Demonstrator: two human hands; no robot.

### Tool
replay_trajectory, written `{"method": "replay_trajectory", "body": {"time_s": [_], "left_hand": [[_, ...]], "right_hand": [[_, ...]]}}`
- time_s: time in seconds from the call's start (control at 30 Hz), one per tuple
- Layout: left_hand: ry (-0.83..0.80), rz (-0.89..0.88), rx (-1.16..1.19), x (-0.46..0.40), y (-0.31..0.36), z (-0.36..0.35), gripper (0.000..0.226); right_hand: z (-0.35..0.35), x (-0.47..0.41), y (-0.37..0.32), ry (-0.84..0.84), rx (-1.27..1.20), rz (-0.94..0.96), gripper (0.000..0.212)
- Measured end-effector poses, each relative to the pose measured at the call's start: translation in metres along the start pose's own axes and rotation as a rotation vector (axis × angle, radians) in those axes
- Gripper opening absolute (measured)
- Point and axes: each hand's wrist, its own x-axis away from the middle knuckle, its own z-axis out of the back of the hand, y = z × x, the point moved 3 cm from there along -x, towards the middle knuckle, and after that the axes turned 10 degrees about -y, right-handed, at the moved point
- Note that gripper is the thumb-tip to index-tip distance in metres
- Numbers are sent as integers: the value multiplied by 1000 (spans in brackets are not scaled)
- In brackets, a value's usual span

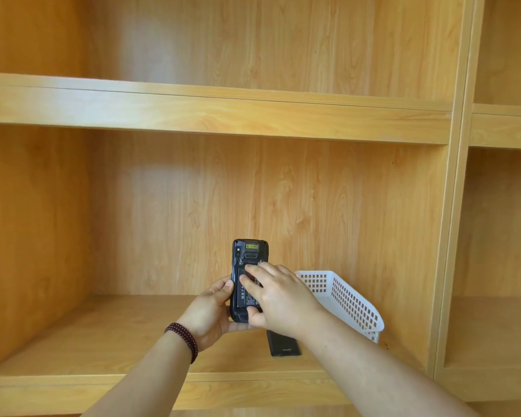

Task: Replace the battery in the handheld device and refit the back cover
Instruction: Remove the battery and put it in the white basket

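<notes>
Your left hand (pixel 206 314) grips the upright handheld device (pixel 248 278); your right hand (pixel 278 296) presses the battery (pixel 243 293); back cover (pixel 283 344) lies flat just below, nearer your right.

My left hand (pixel 208 314) holds the handheld device (pixel 249 260) upright, its back facing me with the cover off. My right hand (pixel 278 299) presses fingers on the battery (pixel 243 293) seated in its bay. Below that hand, the back cover (pixel 283 344) lies on the shelf (pixel 103 335); a white basket (pixel 346 299) sits just right.
</notes>
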Motion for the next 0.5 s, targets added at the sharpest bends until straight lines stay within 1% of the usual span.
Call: {"method": "replay_trajectory", "body": {"time_s": [0.07, 0.23, 0.37, 0.43, 0.5], "left_hand": [[4, -7, 9, -2, 0, 0, 34], [-3, -33, 31, -6, 1, -2, 32], [-7, -26, 10, -9, -1, -2, 33], [-5, -21, -6, -10, -1, -1, 33], [-1, -13, -24, -10, -2, 2, 31]], "right_hand": [[-1, 3, -3, -4, -70, -70, 57], [-9, 10, -20, 24, -344, -377, 54], [-14, 3, -30, 82, -527, -623, 42], [-15, -2, -31, 89, -642, -711, 37], [-17, -5, -29, 79, -715, -768, 37]]}}
